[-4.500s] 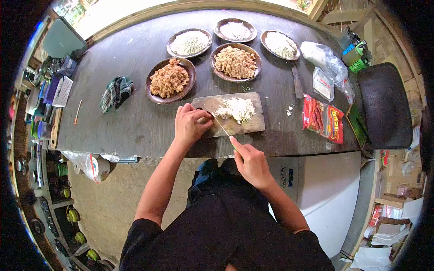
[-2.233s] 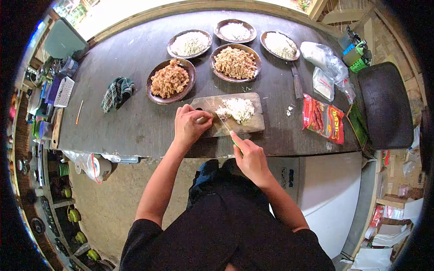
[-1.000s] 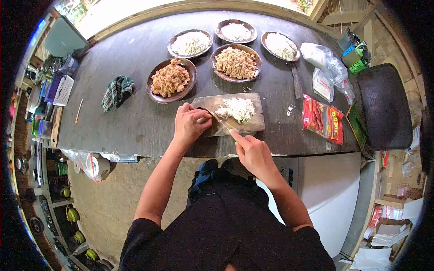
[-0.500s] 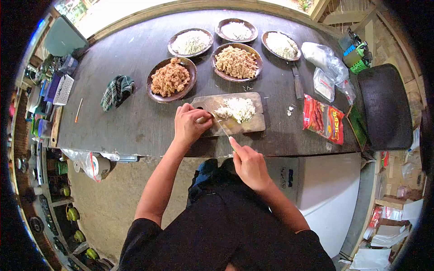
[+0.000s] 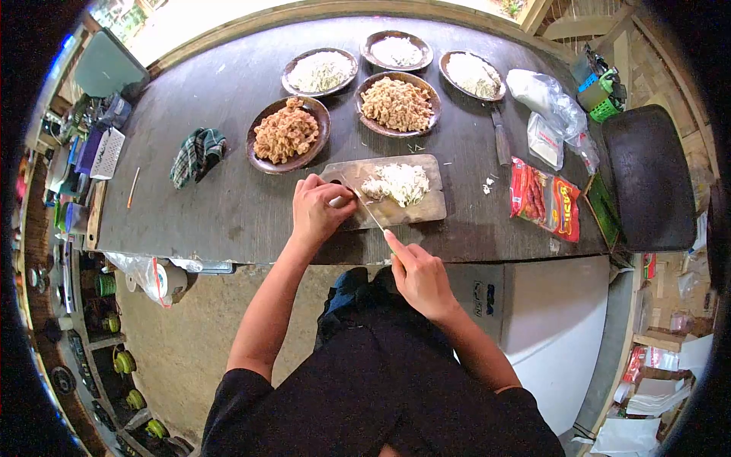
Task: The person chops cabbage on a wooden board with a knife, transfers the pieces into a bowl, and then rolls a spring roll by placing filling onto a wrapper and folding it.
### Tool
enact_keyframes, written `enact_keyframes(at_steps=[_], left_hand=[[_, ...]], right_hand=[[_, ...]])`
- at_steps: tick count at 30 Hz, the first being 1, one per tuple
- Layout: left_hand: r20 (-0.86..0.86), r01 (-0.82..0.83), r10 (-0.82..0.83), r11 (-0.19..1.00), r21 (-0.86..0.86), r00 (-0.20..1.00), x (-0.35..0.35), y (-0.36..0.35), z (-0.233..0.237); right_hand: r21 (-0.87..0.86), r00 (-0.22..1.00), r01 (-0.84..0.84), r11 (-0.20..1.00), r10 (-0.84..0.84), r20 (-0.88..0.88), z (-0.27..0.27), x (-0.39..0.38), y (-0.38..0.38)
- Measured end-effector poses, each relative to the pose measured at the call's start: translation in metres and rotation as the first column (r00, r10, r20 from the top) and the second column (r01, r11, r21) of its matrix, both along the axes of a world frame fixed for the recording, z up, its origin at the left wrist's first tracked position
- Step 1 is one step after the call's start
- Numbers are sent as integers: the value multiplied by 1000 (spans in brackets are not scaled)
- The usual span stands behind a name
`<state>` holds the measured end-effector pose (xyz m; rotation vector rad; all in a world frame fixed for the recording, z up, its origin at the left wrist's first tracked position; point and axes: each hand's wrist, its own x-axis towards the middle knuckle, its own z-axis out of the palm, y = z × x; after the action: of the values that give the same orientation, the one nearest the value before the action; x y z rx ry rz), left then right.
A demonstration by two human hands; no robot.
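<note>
A wooden cutting board lies near the table's front edge, bearing a pile of finely cut white food. On its left end, my left hand has its fingers curled down round a pale piece of food, mostly hidden by them; I cannot make out its kind. A knife is gripped at the handle by my right hand. Its thin blade points away and leftward over the board, close beside my left fingertips and between them and the cut pile.
Behind the board stand brown plates, two with brown crumbly food and several with white shreds. A second knife, plastic bags and a red packet lie right. A checked cloth is left.
The knife blade has shifted slightly beside my left fingers. Both hands stay in nearly the same place, and the cut pile looks much the same.
</note>
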<state>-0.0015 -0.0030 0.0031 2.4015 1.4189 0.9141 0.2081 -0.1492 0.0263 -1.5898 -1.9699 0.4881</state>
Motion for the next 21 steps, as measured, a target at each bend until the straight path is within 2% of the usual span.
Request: enact_keyframes(at_steps=[5, 9, 14, 21], left_hand=[[54, 9, -11, 999, 33, 998, 0, 0, 1], [25, 14, -15, 1000, 27, 1000, 0, -1, 3], [6, 46, -47, 995, 84, 999, -1, -1, 0], [5, 39, -39, 998, 40, 999, -3, 0, -1]], right_hand=[[3, 1000, 22, 1000, -22, 17, -4, -5, 3], [0, 998, 21, 1000, -21, 58, -4, -6, 11], [26, 999, 39, 999, -40, 17, -4, -2, 11], [-22, 999, 7, 1000, -8, -38, 5, 2, 3]])
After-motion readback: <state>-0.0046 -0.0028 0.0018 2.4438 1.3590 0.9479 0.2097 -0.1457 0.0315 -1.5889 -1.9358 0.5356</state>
